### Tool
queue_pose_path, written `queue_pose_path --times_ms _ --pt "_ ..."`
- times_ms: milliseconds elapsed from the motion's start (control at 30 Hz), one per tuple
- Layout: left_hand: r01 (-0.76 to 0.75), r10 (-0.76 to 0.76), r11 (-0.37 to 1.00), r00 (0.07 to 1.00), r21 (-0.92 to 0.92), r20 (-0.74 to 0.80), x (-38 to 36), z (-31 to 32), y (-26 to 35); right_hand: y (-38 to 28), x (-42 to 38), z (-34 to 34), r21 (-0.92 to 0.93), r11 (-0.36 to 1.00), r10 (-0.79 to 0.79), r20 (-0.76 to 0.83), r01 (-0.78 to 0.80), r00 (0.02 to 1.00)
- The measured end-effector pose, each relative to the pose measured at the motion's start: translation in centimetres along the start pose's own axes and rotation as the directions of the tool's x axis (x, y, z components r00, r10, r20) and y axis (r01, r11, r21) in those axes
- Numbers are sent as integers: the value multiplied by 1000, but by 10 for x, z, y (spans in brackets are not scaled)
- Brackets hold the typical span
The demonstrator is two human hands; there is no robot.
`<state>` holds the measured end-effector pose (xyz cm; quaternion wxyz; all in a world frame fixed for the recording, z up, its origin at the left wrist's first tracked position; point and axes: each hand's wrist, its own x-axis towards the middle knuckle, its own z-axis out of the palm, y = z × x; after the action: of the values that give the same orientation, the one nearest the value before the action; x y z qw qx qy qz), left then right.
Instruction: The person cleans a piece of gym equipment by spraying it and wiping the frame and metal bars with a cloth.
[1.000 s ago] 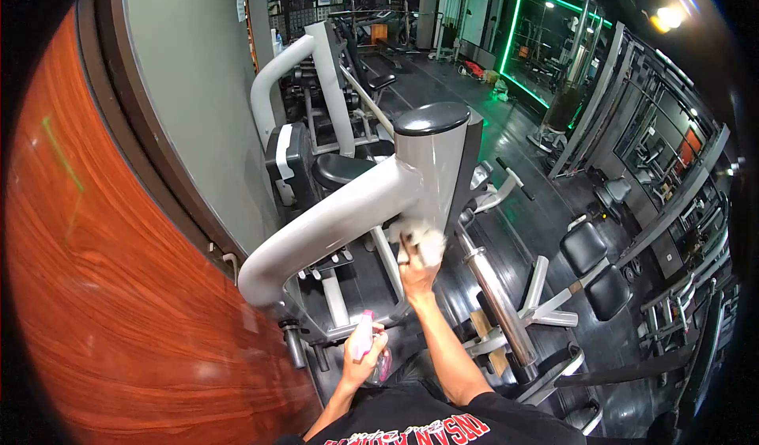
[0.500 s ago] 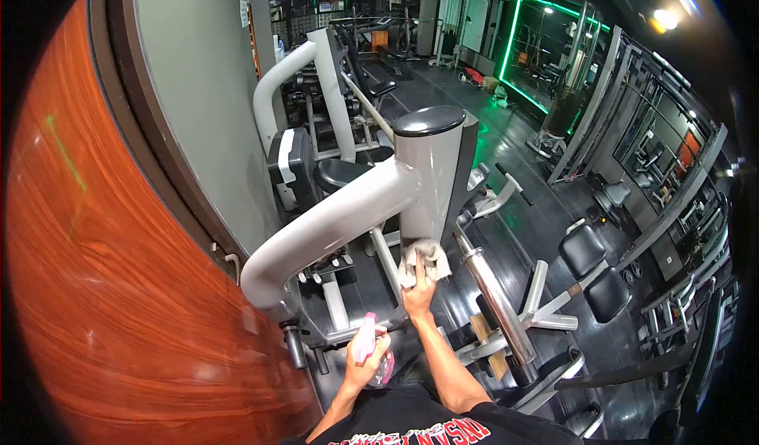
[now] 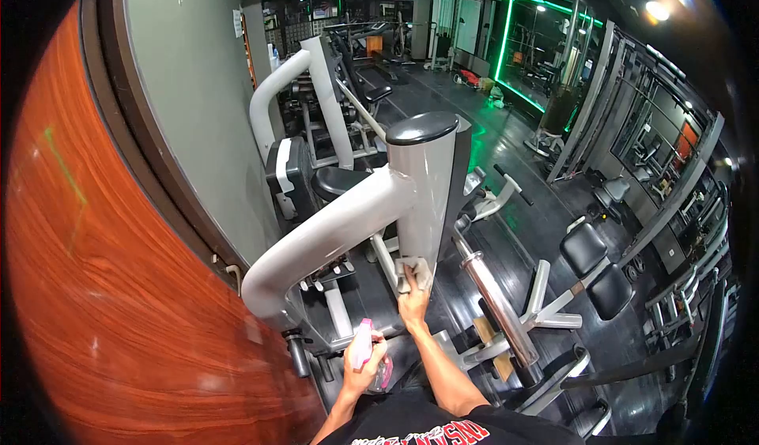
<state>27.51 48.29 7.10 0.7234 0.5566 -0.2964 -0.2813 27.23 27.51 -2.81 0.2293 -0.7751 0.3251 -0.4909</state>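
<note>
My right hand (image 3: pixel 413 303) presses a crumpled whitish cloth (image 3: pixel 414 275) against the lower part of a thick light-grey upright post (image 3: pixel 423 200). The post belongs to a gym machine and has a glossy black cap (image 3: pixel 424 128) on top. Lower and to the left, my left hand (image 3: pixel 361 372) is wrapped round a spray bottle (image 3: pixel 363 345) with a pink and white head. Part of the bottle's clear body shows below the fingers. A curved grey tube (image 3: pixel 320 228) runs from the post down toward the left, above my left hand.
On the left stand a glossy reddish wood panel (image 3: pixel 134 311) and a grey wall (image 3: pixel 190 105). To the right are a chrome cylinder (image 3: pixel 500 307) and a black padded bench (image 3: pixel 585 251). More machines and a green light strip (image 3: pixel 506 38) appear farther back.
My right hand and the cloth have slid a little lower on the post, and the cloth looks more bunched. My left hand still grips the spray bottle. The view has shifted slightly.
</note>
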Motion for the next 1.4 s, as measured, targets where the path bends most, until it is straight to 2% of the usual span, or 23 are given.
queue_pose_path --times_ms 33,167,233,367,433,500,533,633,667,767,833,867,900,967,1033,1067,1100,1133,1233,1267,1300,1367,1400 --pt "15 -15 1000 1000 3 -8 -1 -2 1 12 -5 6 155 987 58 -38 -52 998" --pt "8 -8 1000 1000 -25 -21 2 -3 6 19 -1 -12 120 992 -5 -236 34 972" --pt "-2 2 1000 1000 -13 -9 6 -4 5 10 24 -18 90 994 -27 -390 67 920" --pt "-4 4 1000 999 -3 34 12 -3 7 -24 101 -47 30 987 -122 -508 159 853" --pt "16 -17 1000 999 16 43 14 -4 9 -53 130 -68 173 985 42 -317 14 948" --pt "15 -15 1000 999 -2 42 16 -4 10 -60 151 -73 -23 989 -149 -277 149 949" --pt "16 -15 1000 999 -24 43 16 -4 10 -47 142 -63 -78 996 16 -266 -38 964" --pt "1 0 1000 999 -14 48 19 -7 5 -27 122 -48 -27 999 -34 -289 27 957" --pt "4 -3 1000 999 -15 48 20 -8 3 -27 109 -46 0 999 52 -247 -53 968" --pt "12 -11 999 999 -39 49 22 -9 2 -8 71 -27 -311 948 -185 -363 69 913" --pt "46 -45 999 997 -19 67 24 -10 3 16 41 -16 2 981 191 -195 -194 962" --pt "52 -51 998 996 -17 73 25 -9 3 35 30 -10 39 965 263 -129 -260 956" --pt "45 -45 999 996 -7 79 25 -9 3 54 23 -7 33 962 271 -132 -269 953" --pt "50 -50 999 995 3 90 24 -9 0 79 12 -8 -193 980 28 -113 -49 993" --pt "16 -16 1000 996 -5 89 24 -8 -3 91 0 -12 -196 978 63 -72 -76 995" --pt "30 -28 999 996 -26 79 23 -8 -4 95 -6 -13 -81 944 324 52 -319 945" --pt "37 -35 999 996 -27 78 22 -7 -5 100 -11 -13 1 834 541 200 -552 817" --pt "46 -42 998 997 -45 71 21 -6 -5 97 -13 -14 -4 831 545 203 -556 814" --pt "54 -50 997 997 -59 62 22 -7 -5 89 -13 -6 -1 866 500 -16 -500 866" --pt "57 -53 997 996 -57 66 21 -7 -5 82 -8 -2 -84 957 259 -188 -278 948" --pt "58 -54 997 996 -55 73 20 -7 -6 79 -1 -4 -49 961 264 -144 -273 954" --pt "57 -53 997 995 -47 85 19 -9 -11 74 26 -4 -57 993 98 -142 -107 985" --pt "55 -52 998 993 -27 104 19 -9 -10 71 34 -4 -58 992 99 -142 -108 985"
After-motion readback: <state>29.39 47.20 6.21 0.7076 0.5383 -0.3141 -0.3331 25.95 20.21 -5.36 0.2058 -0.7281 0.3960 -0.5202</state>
